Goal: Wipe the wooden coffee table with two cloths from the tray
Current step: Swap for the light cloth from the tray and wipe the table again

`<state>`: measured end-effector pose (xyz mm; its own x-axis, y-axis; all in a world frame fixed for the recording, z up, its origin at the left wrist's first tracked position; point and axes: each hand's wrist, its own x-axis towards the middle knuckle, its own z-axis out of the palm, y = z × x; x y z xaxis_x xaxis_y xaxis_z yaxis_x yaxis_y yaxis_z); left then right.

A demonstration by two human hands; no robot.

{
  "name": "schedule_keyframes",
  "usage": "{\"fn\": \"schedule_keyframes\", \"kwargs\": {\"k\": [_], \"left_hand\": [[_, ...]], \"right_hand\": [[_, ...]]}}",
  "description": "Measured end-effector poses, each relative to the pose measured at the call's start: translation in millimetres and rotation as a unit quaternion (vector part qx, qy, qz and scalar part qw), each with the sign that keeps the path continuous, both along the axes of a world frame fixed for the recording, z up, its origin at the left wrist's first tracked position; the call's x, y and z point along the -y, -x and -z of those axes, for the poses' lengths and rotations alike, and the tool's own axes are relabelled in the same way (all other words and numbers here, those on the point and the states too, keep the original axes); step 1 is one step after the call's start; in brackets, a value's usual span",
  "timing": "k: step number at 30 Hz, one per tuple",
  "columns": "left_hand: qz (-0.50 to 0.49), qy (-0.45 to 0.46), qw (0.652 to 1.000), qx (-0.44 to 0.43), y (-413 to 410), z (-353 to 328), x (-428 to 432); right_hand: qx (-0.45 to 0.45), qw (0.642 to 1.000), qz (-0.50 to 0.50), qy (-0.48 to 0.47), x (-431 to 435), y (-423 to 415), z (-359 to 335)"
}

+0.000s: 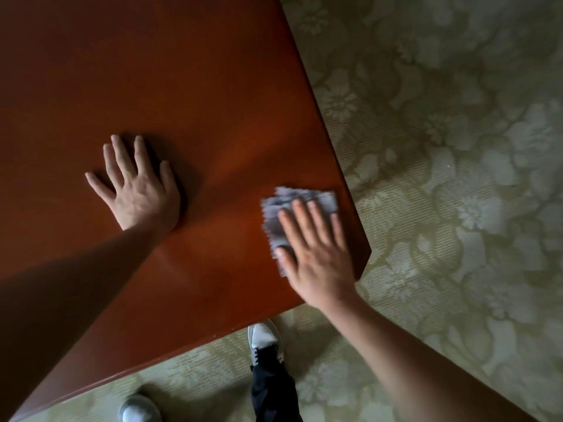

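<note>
Wiping step in hand: the right hand (316, 257) lies flat, fingers straight and slightly spread, pressing a grey cloth (274, 217) onto the wooden coffee table (152, 71) at about 4 o'clock of the top, just inside its near right corner; nothing is pinched. The left hand (143, 190), at roughly 9 o'clock from the cloth, is splayed palm-down on bare wood and holds nothing; no second cloth or tray is in view. Judgement: the next move calls for sweeping the cloth toward 10 o'clock across the rest of the top, with even pressure, so it does not slip off the edge onto the patterned carpet (457, 147).
</note>
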<state>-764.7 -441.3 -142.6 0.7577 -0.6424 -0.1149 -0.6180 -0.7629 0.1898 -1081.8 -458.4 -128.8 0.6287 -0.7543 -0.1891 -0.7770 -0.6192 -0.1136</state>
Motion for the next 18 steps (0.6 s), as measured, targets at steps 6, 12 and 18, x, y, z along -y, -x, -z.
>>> {"fn": "schedule_keyframes", "kwargs": {"k": [6,12,18], "left_hand": [[0.027,0.014,0.999,0.031,-23.2,-1.2,25.3],[0.033,0.007,0.999,0.036,-24.7,-1.1,23.8],[0.035,0.020,0.999,0.026,-26.6,0.5,21.7]], "right_hand": [[-0.038,0.993,0.108,0.026,43.8,8.1,0.5],[-0.029,0.993,0.112,0.010,46.5,-71.2,-1.5],[0.022,0.996,-0.087,-0.022,44.0,-167.5,0.3]]}}
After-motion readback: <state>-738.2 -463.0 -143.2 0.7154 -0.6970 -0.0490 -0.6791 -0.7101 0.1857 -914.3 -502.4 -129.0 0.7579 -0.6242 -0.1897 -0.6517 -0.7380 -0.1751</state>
